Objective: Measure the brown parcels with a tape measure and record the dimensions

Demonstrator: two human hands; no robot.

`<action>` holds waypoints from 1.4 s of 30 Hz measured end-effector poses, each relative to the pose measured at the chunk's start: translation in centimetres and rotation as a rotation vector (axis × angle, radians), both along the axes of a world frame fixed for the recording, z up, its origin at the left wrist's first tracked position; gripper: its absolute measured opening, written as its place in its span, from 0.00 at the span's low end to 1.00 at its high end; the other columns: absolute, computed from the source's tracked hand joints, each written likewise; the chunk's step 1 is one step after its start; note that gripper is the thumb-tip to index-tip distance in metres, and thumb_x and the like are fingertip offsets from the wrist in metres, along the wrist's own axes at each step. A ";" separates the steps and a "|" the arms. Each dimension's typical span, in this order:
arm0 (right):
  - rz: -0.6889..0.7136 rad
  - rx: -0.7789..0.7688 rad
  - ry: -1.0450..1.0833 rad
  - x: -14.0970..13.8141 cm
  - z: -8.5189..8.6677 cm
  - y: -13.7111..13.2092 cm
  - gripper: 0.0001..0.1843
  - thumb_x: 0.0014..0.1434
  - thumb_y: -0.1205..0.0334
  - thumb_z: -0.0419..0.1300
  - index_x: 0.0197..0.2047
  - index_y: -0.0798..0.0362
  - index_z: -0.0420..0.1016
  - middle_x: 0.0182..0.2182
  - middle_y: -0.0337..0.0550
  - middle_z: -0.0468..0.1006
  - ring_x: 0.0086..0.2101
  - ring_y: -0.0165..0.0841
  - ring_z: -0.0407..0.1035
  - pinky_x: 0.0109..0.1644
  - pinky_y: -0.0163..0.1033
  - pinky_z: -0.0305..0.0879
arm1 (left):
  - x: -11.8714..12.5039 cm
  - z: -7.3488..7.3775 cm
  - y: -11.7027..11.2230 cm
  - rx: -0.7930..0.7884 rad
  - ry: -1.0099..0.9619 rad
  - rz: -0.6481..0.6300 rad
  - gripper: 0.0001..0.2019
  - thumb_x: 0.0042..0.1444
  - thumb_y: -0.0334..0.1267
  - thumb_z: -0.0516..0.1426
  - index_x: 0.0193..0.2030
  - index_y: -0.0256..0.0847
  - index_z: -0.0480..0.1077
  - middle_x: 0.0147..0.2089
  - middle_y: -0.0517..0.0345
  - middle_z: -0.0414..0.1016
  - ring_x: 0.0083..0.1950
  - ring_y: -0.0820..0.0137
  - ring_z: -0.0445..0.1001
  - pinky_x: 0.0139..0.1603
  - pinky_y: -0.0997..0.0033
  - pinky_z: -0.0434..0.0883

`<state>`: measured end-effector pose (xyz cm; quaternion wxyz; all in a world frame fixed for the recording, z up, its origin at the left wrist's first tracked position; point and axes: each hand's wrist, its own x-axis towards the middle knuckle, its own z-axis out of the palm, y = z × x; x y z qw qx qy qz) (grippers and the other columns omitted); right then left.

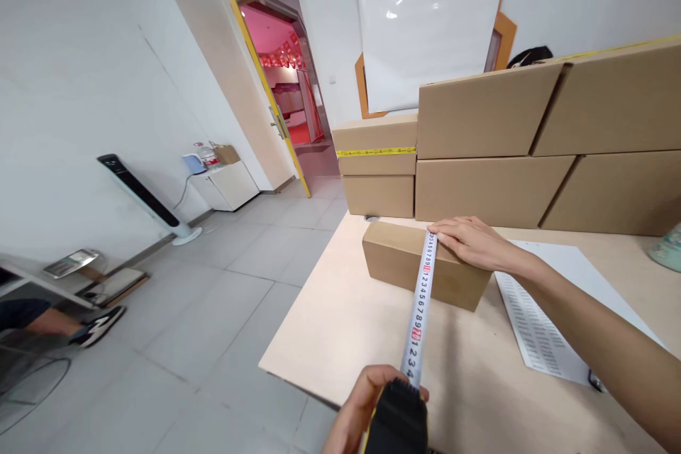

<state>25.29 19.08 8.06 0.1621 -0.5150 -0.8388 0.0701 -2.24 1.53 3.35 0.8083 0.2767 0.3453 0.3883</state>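
A black and yellow tape measure (398, 418) is gripped in my left hand (355, 408) at the bottom of the view. Its white blade (418, 308) is drawn out over a small brown cardboard box (396, 264) on the table. On the top far edge of that box, my right hand (471, 241) presses the blade's end with its fingertips. The blade slants from the box's far edge down toward my left hand, past the near side. Under my right forearm lie printed paper sheets (537, 326).
Larger cardboard boxes (489, 188) are stacked along the table's (313, 326) far side. A yellow door (260, 71) stands open beyond. On the left are a tower fan (141, 191), a white cabinet (228, 184) and another person's foot (98, 326). A green object (667, 250) sits at the right edge.
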 end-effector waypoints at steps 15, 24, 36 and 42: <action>-0.020 -0.015 -0.021 -0.2 0.1 -0.1 0.26 0.68 0.52 0.38 0.58 0.44 0.72 0.58 0.41 0.73 0.58 0.44 0.65 0.60 0.56 0.55 | -0.4 -0.2 0.0 0.000 0.041 -0.065 0.16 0.52 0.47 0.65 0.43 0.41 0.71 0.46 0.50 0.76 0.39 0.67 0.73 0.47 0.66 0.67; -0.012 -0.019 -0.027 -0.4 0.3 -0.4 0.26 0.68 0.53 0.38 0.59 0.43 0.71 0.59 0.40 0.73 0.58 0.44 0.64 0.60 0.56 0.55 | -0.1 -0.3 -0.1 -0.001 0.101 -0.042 0.17 0.53 0.48 0.64 0.43 0.40 0.70 0.46 0.50 0.76 0.37 0.69 0.73 0.44 0.67 0.68; -0.027 -0.016 -0.005 -0.3 0.0 -0.3 0.26 0.68 0.53 0.38 0.59 0.44 0.71 0.59 0.40 0.73 0.58 0.43 0.65 0.60 0.54 0.55 | 0.0 -0.6 0.0 0.024 0.028 -0.056 0.12 0.57 0.44 0.61 0.42 0.40 0.69 0.46 0.51 0.77 0.36 0.72 0.75 0.42 0.70 0.69; -0.018 0.019 0.028 0.0 0.0 0.2 0.24 0.67 0.54 0.41 0.54 0.45 0.75 0.55 0.42 0.77 0.55 0.44 0.67 0.59 0.56 0.57 | -0.3 -0.2 0.3 -0.005 0.078 -0.024 0.10 0.56 0.43 0.62 0.41 0.41 0.71 0.43 0.52 0.78 0.40 0.71 0.76 0.44 0.72 0.70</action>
